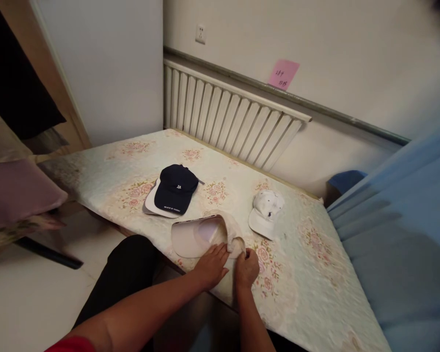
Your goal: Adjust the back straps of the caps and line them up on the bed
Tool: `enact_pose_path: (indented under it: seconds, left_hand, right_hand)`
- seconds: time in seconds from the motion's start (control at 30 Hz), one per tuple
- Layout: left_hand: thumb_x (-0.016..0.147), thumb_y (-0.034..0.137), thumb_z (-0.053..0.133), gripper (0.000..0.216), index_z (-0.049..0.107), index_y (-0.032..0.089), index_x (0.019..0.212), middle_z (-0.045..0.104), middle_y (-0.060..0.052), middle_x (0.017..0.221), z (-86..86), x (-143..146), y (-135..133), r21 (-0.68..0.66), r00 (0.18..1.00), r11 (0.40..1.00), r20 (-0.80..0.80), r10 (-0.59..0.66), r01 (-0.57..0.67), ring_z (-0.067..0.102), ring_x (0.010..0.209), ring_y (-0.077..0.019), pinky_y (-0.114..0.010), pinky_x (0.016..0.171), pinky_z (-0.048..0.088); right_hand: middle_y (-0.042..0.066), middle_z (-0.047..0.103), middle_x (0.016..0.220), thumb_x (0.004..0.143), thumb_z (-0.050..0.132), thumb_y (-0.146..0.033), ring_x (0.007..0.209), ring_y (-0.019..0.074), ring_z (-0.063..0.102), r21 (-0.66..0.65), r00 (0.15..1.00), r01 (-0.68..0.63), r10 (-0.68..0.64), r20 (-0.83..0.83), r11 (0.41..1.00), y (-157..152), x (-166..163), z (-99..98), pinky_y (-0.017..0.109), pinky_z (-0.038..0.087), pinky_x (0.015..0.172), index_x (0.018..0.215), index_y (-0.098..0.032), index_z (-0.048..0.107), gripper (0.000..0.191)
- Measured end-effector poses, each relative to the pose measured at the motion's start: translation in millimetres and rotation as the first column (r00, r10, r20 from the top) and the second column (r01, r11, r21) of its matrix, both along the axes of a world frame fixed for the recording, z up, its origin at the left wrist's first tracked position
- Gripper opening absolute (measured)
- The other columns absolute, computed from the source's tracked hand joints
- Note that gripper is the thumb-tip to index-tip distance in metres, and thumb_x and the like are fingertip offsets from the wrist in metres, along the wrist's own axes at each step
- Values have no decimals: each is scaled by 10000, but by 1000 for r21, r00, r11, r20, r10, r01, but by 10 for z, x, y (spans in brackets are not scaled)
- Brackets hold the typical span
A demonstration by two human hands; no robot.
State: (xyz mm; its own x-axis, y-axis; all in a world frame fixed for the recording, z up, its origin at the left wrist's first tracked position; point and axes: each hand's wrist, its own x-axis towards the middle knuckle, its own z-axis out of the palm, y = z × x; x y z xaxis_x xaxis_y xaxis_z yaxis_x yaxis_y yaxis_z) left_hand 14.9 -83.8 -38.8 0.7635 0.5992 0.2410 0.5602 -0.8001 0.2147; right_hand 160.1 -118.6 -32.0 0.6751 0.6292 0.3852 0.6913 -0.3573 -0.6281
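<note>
A beige baseball cap (188, 240) lies tipped on its side near the bed's front edge, its brim to the left and its inside facing me. My left hand (213, 265) rests on the cap's lower rim, fingers stretched and thumb apart. My right hand (247, 268) is closed on the back end of the same cap, where the fabric bunches up. Behind it, a navy cap (176, 188) with white lettering sits on top of a white cap (152, 199), with a grey brim edge showing underneath. To the right stands a white cap (266, 212) with small dark marks.
The caps are on a bed or table with a pale floral cover (308, 283). A white radiator (223, 112) runs along the wall behind, below a pink note (284, 74). A blue curtain (399, 230) hangs at right; draped clothes (18, 190) are at left.
</note>
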Motion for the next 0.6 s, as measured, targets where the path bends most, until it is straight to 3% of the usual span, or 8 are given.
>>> enact_pose_path:
  seconds: [0.17, 0.37, 0.6]
  left_hand:
    - [867, 450, 478, 567, 412, 131, 1330, 426, -141, 1403, 70, 141, 85, -22, 999, 999, -1, -39, 39, 314, 1335, -260, -410, 1100, 207]
    - [887, 400, 455, 577, 296, 207, 1407, 324, -80, 1478, 246, 271, 156, -63, 992, 991, 62, -113, 117, 304, 1335, -234, -393, 1106, 214]
    - [928, 343, 392, 393, 439, 230, 1302, 528, -54, 1300, 433, 392, 160, -107, 983, 989, 164, -81, 100, 418, 1223, -208, -355, 1093, 241]
  right_hand:
    - [67, 611, 770, 771, 426, -243, 715, 227, 542, -20, 1000, 20, -20, -22, 1000, 27, 9, -11, 319, 342, 660, 808, -210, 565, 147]
    - [55, 627, 779, 776, 441, -262, 695, 218, 544, -51, 997, 44, -47, -55, 998, 51, -2, 16, 309, 316, 608, 805, -225, 570, 138]
    - [62, 639, 812, 788, 438, -275, 707, 213, 553, -61, 997, 46, -49, -52, 997, 57, -17, 46, 306, 318, 613, 842, -215, 592, 174]
